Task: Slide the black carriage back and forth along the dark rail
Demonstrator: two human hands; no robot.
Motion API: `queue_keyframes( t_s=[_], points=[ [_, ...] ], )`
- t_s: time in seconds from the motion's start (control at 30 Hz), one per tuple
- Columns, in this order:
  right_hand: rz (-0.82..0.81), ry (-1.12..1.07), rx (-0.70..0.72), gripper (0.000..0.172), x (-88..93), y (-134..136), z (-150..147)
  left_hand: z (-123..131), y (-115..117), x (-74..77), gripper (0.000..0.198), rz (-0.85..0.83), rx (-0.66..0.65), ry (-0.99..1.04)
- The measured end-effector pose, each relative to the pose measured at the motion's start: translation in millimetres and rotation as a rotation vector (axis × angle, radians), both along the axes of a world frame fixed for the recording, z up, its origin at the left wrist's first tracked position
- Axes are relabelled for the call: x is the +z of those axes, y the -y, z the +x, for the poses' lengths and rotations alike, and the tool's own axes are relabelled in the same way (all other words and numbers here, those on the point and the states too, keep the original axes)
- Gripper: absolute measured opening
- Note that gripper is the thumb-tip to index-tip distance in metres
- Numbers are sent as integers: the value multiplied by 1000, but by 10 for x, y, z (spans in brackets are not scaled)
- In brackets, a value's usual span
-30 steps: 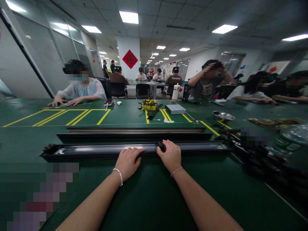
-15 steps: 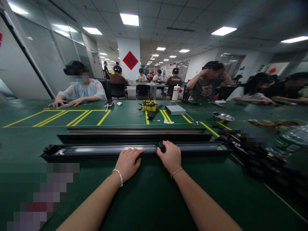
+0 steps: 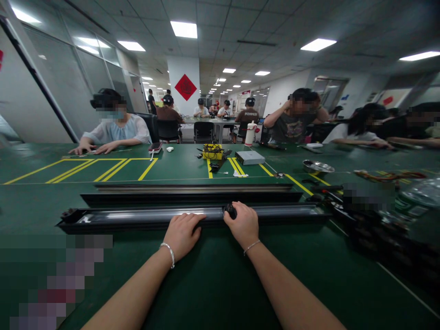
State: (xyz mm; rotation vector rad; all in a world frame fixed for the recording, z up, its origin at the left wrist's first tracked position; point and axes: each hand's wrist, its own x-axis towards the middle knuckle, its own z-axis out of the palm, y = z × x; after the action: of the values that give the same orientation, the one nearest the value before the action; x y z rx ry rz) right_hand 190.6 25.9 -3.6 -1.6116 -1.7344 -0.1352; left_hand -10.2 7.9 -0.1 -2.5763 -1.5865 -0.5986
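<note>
The left hand [image 3: 182,233] is lying on the long black rail [image 3: 137,216]. Its grip is loose: the fingers are resting flat on top of the rail and are not closing around it. The right hand [image 3: 244,224] is sitting just to the right of it, on the same rail. Its grip is clenched, and the fingers are curling around a small black knob [image 3: 230,211] that is sticking up from the rail. Both wrists are wearing thin bracelets.

The long black rail is lying flat on the green counter [image 3: 220,284], close to the person, and it is running from left to right. Its shiny middle is catching the light. A second black rail [image 3: 192,197] is lying just behind it, and a grey rail [image 3: 192,187] is lying just behind that one.

Farther away, yellow lines [image 3: 113,167] are running across the counter. A yellow box [image 3: 213,151] and a flat grey box [image 3: 250,157] are sitting near the middle of the far side. A metal bowl [image 3: 318,166] is sitting to the right. At the far left, another person in a light shirt [image 3: 118,130] is sitting with both hands on the counter. More people are sitting at the far right and in the room behind.
</note>
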Motion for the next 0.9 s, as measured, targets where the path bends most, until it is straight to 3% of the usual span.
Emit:
queue_keyframes(
  t_s=[0.9],
  points=[
    [3, 8, -15, 26, 7, 2, -3, 2, 5, 23, 33, -14, 4, 2]
  ],
)
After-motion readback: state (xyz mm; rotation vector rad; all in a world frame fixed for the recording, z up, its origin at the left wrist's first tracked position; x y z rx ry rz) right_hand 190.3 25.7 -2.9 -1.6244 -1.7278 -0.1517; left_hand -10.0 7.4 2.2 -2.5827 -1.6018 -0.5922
